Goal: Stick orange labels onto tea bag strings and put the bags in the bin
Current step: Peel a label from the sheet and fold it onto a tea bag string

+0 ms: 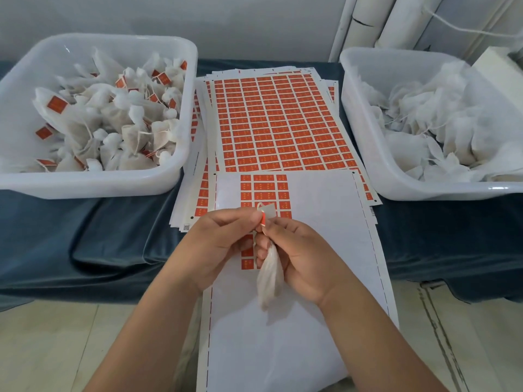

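Observation:
Both hands meet over a mostly peeled label sheet (317, 227). My right hand (300, 258) grips a white tea bag (270, 281), which hangs down from its fingers. My left hand (220, 244) pinches an orange label (263, 217) at the bag's string, just above the right fingers. The label is seen half folded, with its pale back showing. The left bin (93, 185) holds several tea bags with orange labels. The right bin (402, 182) holds several unlabelled white tea bags.
A stack of full orange label sheets (280, 120) lies between the two bins on a dark blue cloth (85, 236). The near sheet hangs over the table's front edge above a pale tiled floor (56, 349). White pipes (396, 21) stand at the back right.

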{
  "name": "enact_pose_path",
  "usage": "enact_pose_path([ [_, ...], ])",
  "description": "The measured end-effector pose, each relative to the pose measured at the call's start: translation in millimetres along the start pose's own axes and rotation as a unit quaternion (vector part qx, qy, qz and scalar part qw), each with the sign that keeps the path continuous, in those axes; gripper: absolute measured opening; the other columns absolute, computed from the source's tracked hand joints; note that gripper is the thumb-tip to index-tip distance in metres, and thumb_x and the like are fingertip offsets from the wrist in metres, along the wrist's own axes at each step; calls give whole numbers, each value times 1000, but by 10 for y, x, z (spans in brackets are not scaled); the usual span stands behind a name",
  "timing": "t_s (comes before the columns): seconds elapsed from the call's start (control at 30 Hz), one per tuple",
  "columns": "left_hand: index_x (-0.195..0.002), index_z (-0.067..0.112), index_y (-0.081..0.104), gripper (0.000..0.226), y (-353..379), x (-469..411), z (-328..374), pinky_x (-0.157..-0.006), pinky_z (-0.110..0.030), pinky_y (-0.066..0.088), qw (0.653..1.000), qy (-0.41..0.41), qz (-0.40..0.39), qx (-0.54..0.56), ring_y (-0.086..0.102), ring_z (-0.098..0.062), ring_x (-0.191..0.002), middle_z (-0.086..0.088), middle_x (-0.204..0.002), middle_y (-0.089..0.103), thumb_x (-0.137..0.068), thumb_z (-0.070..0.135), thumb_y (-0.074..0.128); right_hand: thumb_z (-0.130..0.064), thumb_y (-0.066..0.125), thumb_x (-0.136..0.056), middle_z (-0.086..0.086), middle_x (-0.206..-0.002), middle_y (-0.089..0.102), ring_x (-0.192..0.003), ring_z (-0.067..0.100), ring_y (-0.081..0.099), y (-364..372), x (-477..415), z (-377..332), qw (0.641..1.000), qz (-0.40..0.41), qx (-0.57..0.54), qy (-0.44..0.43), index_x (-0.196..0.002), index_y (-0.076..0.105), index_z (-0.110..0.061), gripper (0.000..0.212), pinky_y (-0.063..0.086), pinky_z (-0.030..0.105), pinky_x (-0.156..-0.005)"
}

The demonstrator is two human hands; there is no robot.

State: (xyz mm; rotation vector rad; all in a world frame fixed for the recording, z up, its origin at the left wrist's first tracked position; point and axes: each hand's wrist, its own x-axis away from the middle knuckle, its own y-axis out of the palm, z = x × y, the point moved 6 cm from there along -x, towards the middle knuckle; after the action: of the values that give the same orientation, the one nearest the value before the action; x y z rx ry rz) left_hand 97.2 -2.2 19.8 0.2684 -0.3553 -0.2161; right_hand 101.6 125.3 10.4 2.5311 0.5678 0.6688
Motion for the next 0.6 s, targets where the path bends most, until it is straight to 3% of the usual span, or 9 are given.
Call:
enact_pose_path([
  [0.13, -98, 6, 81, 40, -17, -10, 0, -73, -31, 59, 1000, 11, 23, -10, 69, -24, -70, -14, -79, 72, -86, 44, 77, -24, 58, -105, 1, -70, 54, -65, 13, 51, 13, 1, 20, 1000, 6, -9, 4, -87, 73, -17, 25, 46, 27, -69],
  [0.33, -98, 11, 84, 46, 1, 7, 0, -71, -29, 61, 995, 47, 82, -17, 70, -22, -70, -13, -80, 74, -77, 52, 80, -48, 63, -92, -4, -75, 66, -73, 12, 61, -30, 41, -44, 982, 106, 148, -46, -79, 75, -28, 27, 50, 36, -82],
  [0.43, -100, 17, 86, 44, -3, 14, -18, -73, -26, 61, 991, 52, 120, 4, 76, -16, -78, -7, -92, 81, -72, 51, 82, -49, 60, -100, -11, -98, 78, -98, 9, 73, -32, 73, -51, 966, 142, 200, -83, -99, 79, -35, 23, 57, 37, -98],
  [0.5, -100, 21, 86, 41, 2, 22, -32, -74, -26, 60, 989, 55, 136, -7, 77, -13, -82, -3, -96, 82, -73, 52, 81, -43, 57, -105, -14, -109, 77, -107, 7, 72, -18, 97, -65, 959, 152, 214, -108, -106, 77, -39, 20, 58, 30, -97],
  [0.6, -95, 21, 86, 33, 5, 43, -38, -65, -20, 57, 985, 73, 157, -20, 72, -7, -72, 6, -82, 78, -78, 48, 80, -40, 54, -108, -21, -109, 76, -107, -1, 70, 25, 129, -88, 951, 148, 231, -140, -100, 75, -50, 25, 55, 12, -86],
])
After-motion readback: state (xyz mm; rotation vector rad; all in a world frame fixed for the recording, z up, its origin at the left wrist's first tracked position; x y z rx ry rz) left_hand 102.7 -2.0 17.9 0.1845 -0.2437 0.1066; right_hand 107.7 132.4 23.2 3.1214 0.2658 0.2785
